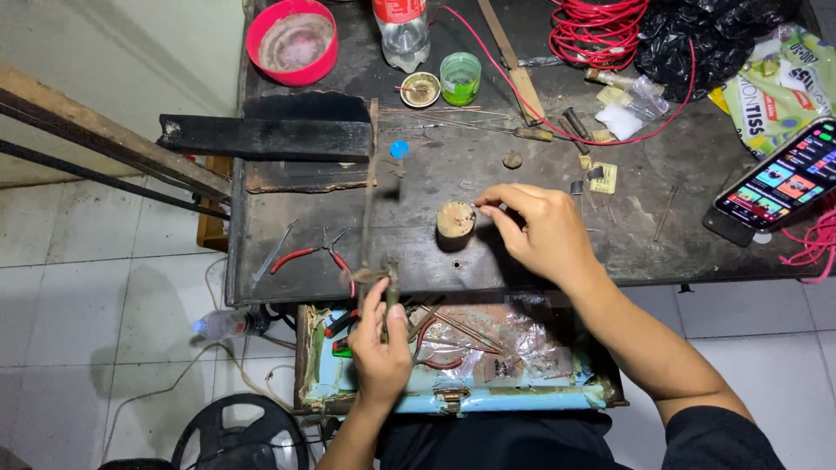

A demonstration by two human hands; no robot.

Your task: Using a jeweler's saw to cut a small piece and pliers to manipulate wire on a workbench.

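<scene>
Pinching a thin wire, our right hand keeps its fingers together just right of the small round pot on the dark table. Our left hand is closed around a thin metal tool near the table's front edge. Red pliers lie to the left. Far back, we see a red bowl and a green cup. Below, an open drawer holds wires.
</scene>
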